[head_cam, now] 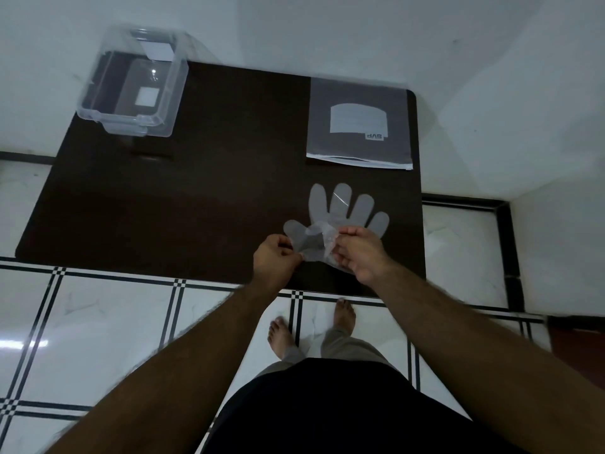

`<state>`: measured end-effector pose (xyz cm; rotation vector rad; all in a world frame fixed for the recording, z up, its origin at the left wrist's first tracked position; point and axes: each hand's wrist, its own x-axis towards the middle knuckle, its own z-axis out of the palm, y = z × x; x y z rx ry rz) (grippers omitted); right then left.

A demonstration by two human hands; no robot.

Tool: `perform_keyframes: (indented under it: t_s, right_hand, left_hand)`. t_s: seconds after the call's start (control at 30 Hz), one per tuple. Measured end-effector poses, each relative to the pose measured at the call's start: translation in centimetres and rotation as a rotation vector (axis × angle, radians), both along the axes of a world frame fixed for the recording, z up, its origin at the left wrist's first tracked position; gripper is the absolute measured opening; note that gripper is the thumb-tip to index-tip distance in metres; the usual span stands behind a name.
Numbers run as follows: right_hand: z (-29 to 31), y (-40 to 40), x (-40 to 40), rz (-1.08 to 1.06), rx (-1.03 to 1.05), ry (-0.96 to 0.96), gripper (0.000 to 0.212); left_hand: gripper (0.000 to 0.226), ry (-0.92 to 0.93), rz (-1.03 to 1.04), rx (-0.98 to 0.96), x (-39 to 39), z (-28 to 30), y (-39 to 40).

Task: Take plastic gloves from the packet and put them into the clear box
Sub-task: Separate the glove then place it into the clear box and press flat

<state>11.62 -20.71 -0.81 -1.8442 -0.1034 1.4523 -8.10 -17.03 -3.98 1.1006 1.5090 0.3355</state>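
Observation:
A thin see-through plastic glove lies on the dark table near its front right, fingers spread and pointing away from me. Its cuff end is bunched up between my hands. My left hand pinches the cuff from the left, and my right hand pinches it from the right. The glove packet, grey with a pale label, lies flat at the table's back right. The clear box stands open at the back left corner, with nothing visible in it but a white label.
White walls close in behind and to the right of the table. The floor is white tile with black lines. My bare feet stand just under the table's front edge.

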Motion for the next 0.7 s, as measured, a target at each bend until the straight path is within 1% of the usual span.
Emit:
perform_keyframes:
  t_s: [0.1, 0.17, 0.2, 0.23, 0.3, 0.33, 0.4, 0.47, 0.57, 0.7]
  right_hand:
    - [0.5, -0.2, 0.5, -0.081, -0.012, 0.076, 0.023]
    - [0.7, -0.3, 0.7, -0.105, 0.0, 0.103, 0.023]
    - [0.6, -0.3, 0.8, -0.105, 0.002, 0.106, 0.023]
    - [0.6, -0.4, 0.9, -0.105, 0.003, 0.106, 0.023]
    - [0.7, -0.5, 0.9, -0.096, 0.004, 0.101, 0.023]
    - [0.6, -0.6, 0.9, -0.088, 0.007, 0.098, 0.023]
    - [0.7, -0.9, 0.9, -0.076, 0.007, 0.092, 0.023]
    - [0.8, -1.1, 1.0, -0.078, 0.01, 0.091, 0.022]
    - [1.1, -1.1, 1.3, -0.085, 0.017, 0.074, 0.021]
    - [1.3, -1.4, 2.3, -0.078, 0.047, 0.03, 0.021]
  left_hand:
    - [0.039, 0.154, -0.163, 0.185, -0.5, 0.1, -0.2]
    - [0.053, 0.18, -0.205, 0.28, -0.7, 0.6, -0.6]
    - [0.06, 0.199, -0.245, 0.375, -0.8, 0.7, -0.9]
    - [0.064, 0.241, -0.323, 0.513, -0.9, 0.8, -1.0]
    - [0.056, 0.324, -0.593, 0.777, -1.2, 0.6, -1.2]
    - [0.052, 0.337, -0.736, 0.855, -1.2, 0.5, -1.2]
    - [0.046, 0.345, -0.964, 0.893, -1.1, 0.1, -1.1]
    - [0.043, 0.371, -1.083, 0.865, -1.0, -0.2, -1.1]
    - [0.04, 0.425, -1.127, 0.851, -1.1, -0.4, -1.3]
    - [0.037, 0.481, -1.174, 0.892, -0.7, 0.2, -1.1]
